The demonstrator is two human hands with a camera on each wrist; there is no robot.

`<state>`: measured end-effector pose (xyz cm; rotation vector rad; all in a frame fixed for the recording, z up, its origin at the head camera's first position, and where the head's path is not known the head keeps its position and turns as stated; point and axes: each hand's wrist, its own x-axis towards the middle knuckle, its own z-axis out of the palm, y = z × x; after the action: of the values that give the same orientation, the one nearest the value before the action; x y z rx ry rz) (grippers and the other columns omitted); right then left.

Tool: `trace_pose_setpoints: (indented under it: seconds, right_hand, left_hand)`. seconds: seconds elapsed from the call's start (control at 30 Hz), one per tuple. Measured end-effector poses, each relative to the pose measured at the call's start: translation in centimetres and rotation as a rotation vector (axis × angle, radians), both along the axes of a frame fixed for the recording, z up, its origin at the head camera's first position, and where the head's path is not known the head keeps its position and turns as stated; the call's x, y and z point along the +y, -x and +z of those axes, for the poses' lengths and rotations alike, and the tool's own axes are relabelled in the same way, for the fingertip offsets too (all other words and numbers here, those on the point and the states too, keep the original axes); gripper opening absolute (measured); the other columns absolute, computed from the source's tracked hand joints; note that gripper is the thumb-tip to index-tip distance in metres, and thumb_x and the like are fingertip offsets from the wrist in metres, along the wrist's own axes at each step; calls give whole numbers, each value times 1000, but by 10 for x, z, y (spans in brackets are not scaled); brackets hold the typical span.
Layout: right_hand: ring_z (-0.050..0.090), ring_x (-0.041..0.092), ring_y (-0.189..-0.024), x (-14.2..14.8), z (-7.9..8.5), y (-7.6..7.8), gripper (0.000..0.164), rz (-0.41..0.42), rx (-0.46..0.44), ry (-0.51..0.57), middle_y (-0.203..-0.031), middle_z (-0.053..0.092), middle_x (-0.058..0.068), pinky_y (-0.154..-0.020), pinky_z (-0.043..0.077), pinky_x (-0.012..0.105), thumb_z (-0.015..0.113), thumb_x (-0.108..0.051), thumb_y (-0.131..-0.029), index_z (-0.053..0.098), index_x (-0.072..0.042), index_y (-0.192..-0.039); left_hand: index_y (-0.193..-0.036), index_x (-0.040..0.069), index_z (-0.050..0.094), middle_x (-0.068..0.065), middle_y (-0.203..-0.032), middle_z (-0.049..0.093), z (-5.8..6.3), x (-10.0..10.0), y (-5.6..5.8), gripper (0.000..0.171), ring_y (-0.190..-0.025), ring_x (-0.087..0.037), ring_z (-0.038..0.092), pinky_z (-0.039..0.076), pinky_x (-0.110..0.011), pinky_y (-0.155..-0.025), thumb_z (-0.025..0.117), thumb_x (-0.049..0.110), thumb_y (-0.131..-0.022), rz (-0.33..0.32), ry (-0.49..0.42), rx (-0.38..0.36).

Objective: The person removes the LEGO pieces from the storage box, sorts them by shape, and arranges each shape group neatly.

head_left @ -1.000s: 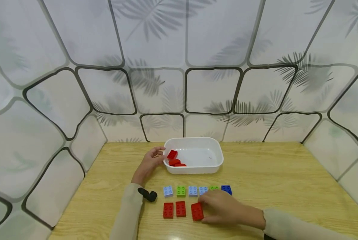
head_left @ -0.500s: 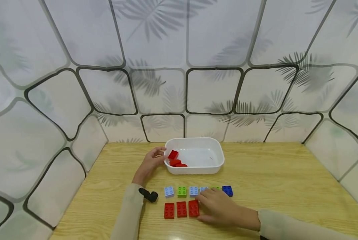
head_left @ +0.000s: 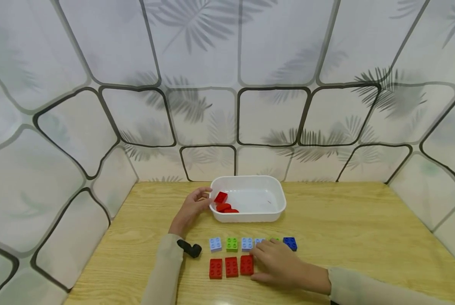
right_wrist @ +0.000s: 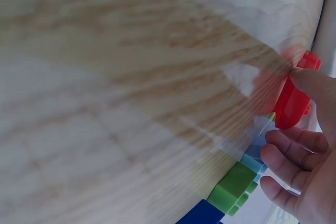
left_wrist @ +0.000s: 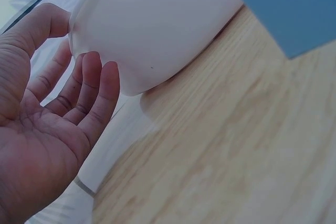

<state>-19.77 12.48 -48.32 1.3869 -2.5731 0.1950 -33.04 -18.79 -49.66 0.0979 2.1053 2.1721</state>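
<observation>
The third red brick has slid toward nine o'clock, beside two others, pinched by the right hand; the left hand, loosely curved, touches the tub at nine o'clock.

head: high, far, forward-down | left wrist: close, tub shared with head | right wrist: close, bricks

The head view is bright, the wrist views dimmer, reflections whitening the table.
</observation>
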Motion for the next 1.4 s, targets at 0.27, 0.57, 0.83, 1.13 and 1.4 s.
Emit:
trace_pose_setpoints:
  seconds: [0.27,0.57,0.83,1.13,1.4]
  right_hand:
    - [61,8,-89,2,-4,-4,50,-9,19,12,-98,66,-8,-77,52,32,65,-63,-91,68,-17,-112]
    - [60,6,-88,0,-4,-5,51,-4,1,18,-98,67,-7,-74,50,29,66,-63,-90,70,-16,-110]
    - [54,1,-82,-8,7,-2,48,-12,-25,85,-94,66,-10,-74,50,26,66,-62,-91,71,-18,-109]
    - [63,7,-85,-28,53,38,32,-71,-27,215,-94,69,-7,-77,53,28,77,-44,-89,73,-17,-106]
    - [67,18,-89,-47,87,89,30,-120,-104,311,-98,70,0,-74,54,28,79,-32,-89,71,-13,-111]
  left_hand:
    - [-134,4,56,-7,-109,56,-5,0,-5,39,-94,-18,58,53,-25,-83,65,6,-96,-17,32,0]
    - [-131,7,59,-7,-109,57,-12,1,-9,37,-96,-21,57,52,-24,-82,67,9,-95,11,25,-18]
    - [-134,-2,54,-5,-105,57,-13,2,-9,42,-90,-15,61,55,-25,-80,66,2,-94,-12,-22,15]
    - [-134,-2,54,-5,-105,57,-11,2,-6,41,-89,-14,61,56,-25,-78,65,1,-94,-12,-22,33]
    - [-132,0,56,-6,-104,57,-5,2,-2,39,-90,-16,62,57,-27,-78,65,2,-94,-5,-22,33]
